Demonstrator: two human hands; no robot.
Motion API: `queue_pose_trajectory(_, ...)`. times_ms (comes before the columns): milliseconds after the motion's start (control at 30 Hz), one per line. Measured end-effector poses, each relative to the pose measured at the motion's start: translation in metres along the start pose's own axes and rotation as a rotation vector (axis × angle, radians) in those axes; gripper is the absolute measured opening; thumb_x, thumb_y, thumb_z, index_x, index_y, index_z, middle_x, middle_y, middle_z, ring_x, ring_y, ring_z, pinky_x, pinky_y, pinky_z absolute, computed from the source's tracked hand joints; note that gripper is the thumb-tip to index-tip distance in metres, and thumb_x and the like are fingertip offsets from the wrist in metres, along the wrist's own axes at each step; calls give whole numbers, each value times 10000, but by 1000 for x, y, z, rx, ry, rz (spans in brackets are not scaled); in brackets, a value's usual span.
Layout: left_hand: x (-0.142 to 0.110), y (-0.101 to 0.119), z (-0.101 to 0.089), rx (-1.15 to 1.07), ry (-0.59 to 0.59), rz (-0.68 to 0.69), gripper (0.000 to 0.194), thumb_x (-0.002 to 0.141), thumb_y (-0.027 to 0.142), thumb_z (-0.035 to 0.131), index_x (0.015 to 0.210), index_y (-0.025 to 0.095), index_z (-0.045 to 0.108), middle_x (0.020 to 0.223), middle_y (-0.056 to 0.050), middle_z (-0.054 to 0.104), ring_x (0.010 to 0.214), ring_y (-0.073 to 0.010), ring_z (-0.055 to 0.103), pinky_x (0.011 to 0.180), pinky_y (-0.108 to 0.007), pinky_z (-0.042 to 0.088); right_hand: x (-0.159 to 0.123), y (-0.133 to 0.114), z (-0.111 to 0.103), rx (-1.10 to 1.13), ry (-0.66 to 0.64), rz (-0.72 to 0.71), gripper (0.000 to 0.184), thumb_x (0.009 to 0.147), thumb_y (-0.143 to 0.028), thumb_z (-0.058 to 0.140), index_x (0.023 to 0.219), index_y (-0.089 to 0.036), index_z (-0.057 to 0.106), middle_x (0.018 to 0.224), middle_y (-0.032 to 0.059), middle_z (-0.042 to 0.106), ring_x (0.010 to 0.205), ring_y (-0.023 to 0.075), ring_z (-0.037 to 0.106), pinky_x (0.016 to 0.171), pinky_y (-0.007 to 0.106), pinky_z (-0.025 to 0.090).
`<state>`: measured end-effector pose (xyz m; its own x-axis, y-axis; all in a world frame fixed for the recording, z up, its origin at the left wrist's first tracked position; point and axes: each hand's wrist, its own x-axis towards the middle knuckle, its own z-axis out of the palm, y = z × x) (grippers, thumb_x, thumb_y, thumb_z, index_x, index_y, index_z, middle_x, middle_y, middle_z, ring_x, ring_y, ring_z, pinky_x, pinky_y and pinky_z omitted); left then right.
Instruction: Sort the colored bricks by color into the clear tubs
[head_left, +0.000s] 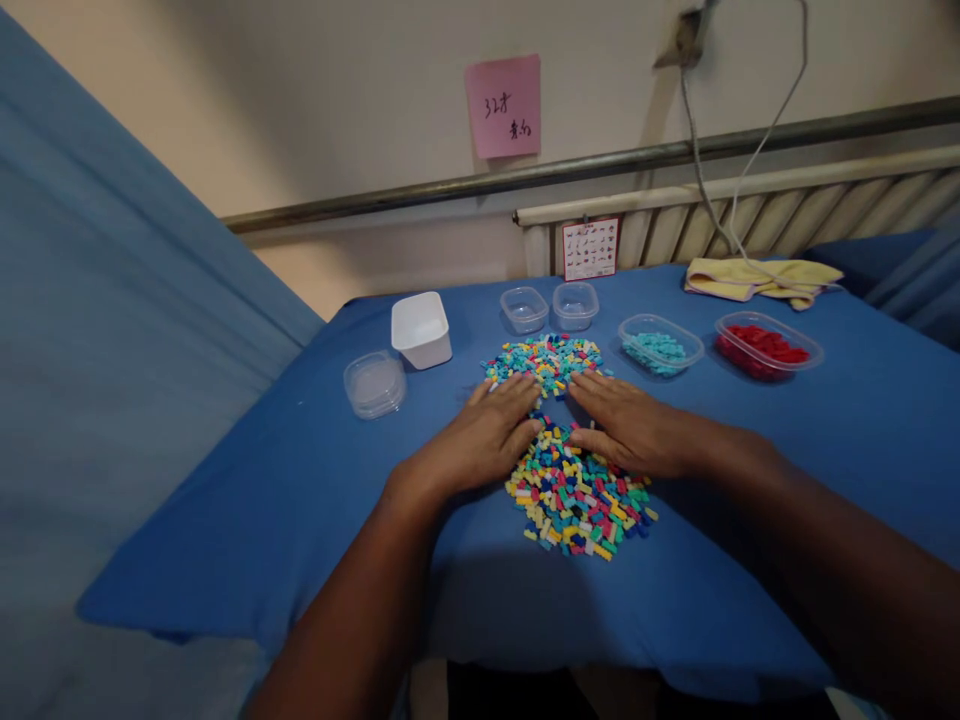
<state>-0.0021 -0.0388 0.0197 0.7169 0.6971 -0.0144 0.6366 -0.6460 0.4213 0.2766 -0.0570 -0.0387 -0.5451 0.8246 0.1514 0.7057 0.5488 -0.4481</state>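
Observation:
Small multicoloured building bricks lie in two loose heaps on the blue cloth. The nearer heap of bricks point(577, 500) is mixed yellow, green, blue and pink; the farther heap of bricks point(551, 358) is mostly turquoise. My left hand point(491, 430) rests palm down at the left side, its fingers stretched toward the far heap and its thumb over the near one. Opposite it, my right hand point(630, 425) lies flat in the same way. A narrow gap separates the two hands, and some bricks under them are hidden.
Behind the heaps stand two clear tubs point(524, 311). A white bin point(421, 332) and clear lids point(375, 386) are at left. Rightward are a tub of turquoise pieces point(658, 350), a tub of red pieces point(769, 350) and a yellow cloth point(761, 277). A radiator point(772, 200) borders the back.

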Motion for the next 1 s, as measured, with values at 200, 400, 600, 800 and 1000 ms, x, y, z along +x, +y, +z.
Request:
queue_pose_trajectory(200, 1, -8, -6, -120, -30, 71, 454, 1083, 410, 538, 1502, 286, 661, 1617, -69, 619, 1495, -275, 581, 1283, -450, 405, 1, -18, -9, 123, -39, -101, 724, 1071, -667, 541, 1630, -206, 560, 1694, 156, 510, 1590, 393, 449, 1314, 591, 389)
queue_pose_trajectory(400, 1, -20, -22, -21, 239, -88, 321, 1068, 336, 540, 1238, 276, 806, 1238, -89, 802, 1152, -295, 734, 1037, -440, 553, 8, 0, -25, 1, 210, -51, 351, 1099, -386, 517, 1317, -263, 762, 1303, 119, 796, 1262, 363, 718, 1083, 540, 564)
queue_pose_trajectory(600, 13, -20, 0, 52, 225, -26, 232, 1006, 254, 633, 1092, 274, 848, 974, -74, 745, 985, -253, 689, 921, -394, 548, 13, 6, -6, -63, 295, -23, 254, 1068, -330, 567, 1102, -242, 803, 1055, 98, 825, 997, 298, 759, 882, 437, 585)
queue_pose_trajectory(800, 14, -24, 5, 79, 130, 53, 275, 1003, 215, 627, 1147, 296, 846, 1039, -74, 720, 1028, -250, 667, 926, -394, 537, 14, 2, 5, 120, 447, 21, 246, 1057, -326, 574, 1067, -242, 805, 994, 64, 837, 903, 261, 783, 806, 397, 589)
queue_pose_trajectory(1000, 16, -22, 1, 117, 110, 65, 221, 997, 222, 635, 1087, 251, 834, 980, -81, 706, 977, -264, 656, 895, -408, 522, 13, 15, 10, 245, 654, 227, 257, 1042, -396, 595, 1088, -247, 800, 931, 51, 836, 798, 264, 772, 721, 390, 575)
